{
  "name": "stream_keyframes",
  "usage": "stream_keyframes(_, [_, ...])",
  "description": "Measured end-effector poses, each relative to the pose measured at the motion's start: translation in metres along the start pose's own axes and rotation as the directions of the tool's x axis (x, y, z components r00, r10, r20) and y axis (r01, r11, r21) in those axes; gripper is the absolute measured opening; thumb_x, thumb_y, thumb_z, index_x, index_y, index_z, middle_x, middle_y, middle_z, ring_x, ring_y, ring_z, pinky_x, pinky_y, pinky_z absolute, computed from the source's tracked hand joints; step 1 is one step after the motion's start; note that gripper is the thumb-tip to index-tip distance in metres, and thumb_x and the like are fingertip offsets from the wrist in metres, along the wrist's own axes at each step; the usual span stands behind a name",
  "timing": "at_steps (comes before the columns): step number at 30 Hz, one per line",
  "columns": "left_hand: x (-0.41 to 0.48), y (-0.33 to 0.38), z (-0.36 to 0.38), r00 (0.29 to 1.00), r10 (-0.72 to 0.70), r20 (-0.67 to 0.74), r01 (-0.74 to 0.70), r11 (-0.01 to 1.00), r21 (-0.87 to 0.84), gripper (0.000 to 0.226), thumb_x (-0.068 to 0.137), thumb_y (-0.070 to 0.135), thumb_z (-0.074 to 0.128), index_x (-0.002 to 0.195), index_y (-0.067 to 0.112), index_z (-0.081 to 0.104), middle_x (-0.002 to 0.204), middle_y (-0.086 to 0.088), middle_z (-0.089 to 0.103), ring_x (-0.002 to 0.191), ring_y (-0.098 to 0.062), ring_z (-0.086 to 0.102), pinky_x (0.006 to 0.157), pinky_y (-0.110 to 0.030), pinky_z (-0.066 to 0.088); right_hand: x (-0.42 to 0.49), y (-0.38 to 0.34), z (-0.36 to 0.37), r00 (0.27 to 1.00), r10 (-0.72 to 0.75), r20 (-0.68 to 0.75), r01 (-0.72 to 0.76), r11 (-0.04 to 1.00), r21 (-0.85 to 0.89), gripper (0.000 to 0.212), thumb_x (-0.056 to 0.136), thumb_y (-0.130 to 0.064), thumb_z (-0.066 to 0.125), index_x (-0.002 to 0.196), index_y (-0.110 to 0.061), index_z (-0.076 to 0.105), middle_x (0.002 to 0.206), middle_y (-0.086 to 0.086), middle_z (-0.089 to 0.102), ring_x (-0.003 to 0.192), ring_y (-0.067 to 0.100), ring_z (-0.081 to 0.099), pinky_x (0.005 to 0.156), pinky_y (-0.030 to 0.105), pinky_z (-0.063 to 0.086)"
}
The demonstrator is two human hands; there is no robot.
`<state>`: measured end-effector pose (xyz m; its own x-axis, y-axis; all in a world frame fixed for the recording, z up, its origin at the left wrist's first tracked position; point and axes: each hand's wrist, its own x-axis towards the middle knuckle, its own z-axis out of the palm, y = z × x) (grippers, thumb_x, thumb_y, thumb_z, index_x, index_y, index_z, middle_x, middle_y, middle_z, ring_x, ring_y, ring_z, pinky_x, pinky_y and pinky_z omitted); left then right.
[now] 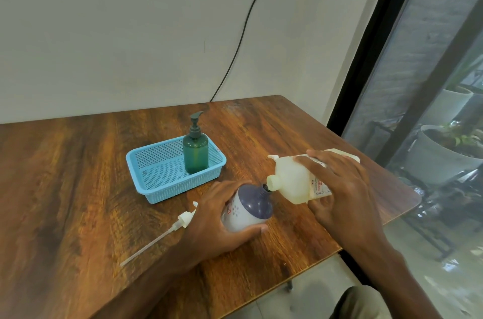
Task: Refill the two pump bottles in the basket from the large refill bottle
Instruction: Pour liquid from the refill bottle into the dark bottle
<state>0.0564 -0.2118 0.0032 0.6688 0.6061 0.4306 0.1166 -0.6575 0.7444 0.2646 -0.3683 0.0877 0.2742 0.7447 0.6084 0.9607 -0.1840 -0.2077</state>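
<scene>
There are two pump bottles. The purple-topped bottle [248, 210] sits uncapped on the table [78, 175], with the left hand [218, 219] wrapped round its side. The right hand [339, 193] grips the one large refill bottle [290, 180], tipped so its spout is at that neck. Beyond the left fingers, the green bottle [195, 152] stands in the one blue basket [146, 189]. One loose pump [183, 219] lies beside the left knuckles.

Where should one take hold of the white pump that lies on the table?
Probably at the thick collar of the white pump, pinched from above: it lies flat on the table, and the long tube looks too thin to hold firmly.
</scene>
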Motion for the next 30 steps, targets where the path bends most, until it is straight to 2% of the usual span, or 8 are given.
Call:
stream_keyframes(8, [0.0001,-0.0012,0.0006,1.000,-0.015,0.013,0.015,1.000,0.008,0.090,0.070,0.070,0.089,0.142,0.024,0.062,0.134,0.011,0.068,0.124,-0.014,0.065,0.102,-0.041,0.058,0.0010,-0.0016,-0.0011,1.000,0.018,0.019,-0.018,1.000,0.007,0.086,0.060,-0.020,0.098,0.138,-0.024,0.061,0.143,0.003,0.060,0.134,0.031,0.052,0.111,0.044,0.029])
stream_keyframes(12, [0.0002,-0.0020,0.0007,1.000,-0.008,0.012,0.008,1.000,0.010,0.089,0.070,0.069,0.090,0.142,0.025,0.062,0.134,0.012,0.068,0.123,-0.014,0.065,0.101,-0.040,0.058,0.0026,-0.0026,-0.0034,1.000,0.015,0.026,-0.015,1.000,0.010,0.085,0.063,-0.020,0.096,0.139,-0.025,0.060,0.144,0.001,0.059,0.136,0.029,0.050,0.112,0.044,0.031])
stream_keyframes(17, [0.0002,-0.0030,0.0008,1.000,-0.008,0.010,0.008,1.000,0.002,0.089,0.070,0.069,0.090,0.143,0.025,0.062,0.135,0.013,0.068,0.123,-0.015,0.065,0.102,-0.040,0.058,0.0039,-0.0035,-0.0061,0.999,0.022,0.034,-0.022,1.000,-0.002,0.084,0.065,-0.021,0.096,0.140,-0.025,0.060,0.145,0.001,0.058,0.137,0.029,0.049,0.113,0.053,0.036])
stream_keyframes(25, [0.0016,-0.0012,-0.0007,0.999,0.032,-0.006,-0.032,0.999,0.003,0.087,0.071,0.076,0.085,0.141,0.032,0.061,0.132,0.019,0.067,0.122,-0.009,0.064,0.099,-0.030,0.057,0.0055,-0.0018,-0.0078,1.000,-0.002,0.011,0.002,1.000,-0.008,0.085,0.062,-0.020,0.097,0.139,-0.023,0.061,0.144,0.003,0.059,0.136,0.030,0.050,0.113,0.054,0.035])
stream_keyframes(30, [0.0009,-0.0019,-0.0001,1.000,0.027,-0.008,-0.027,1.000,0.008,0.088,0.071,0.074,0.087,0.142,0.030,0.061,0.133,0.017,0.067,0.122,-0.011,0.064,0.100,-0.033,0.058,0.0066,-0.0012,-0.0088,1.000,-0.017,0.008,0.017,1.000,-0.008,0.085,0.062,-0.020,0.097,0.139,-0.023,0.060,0.144,0.003,0.059,0.136,0.030,0.050,0.112,0.057,0.037])
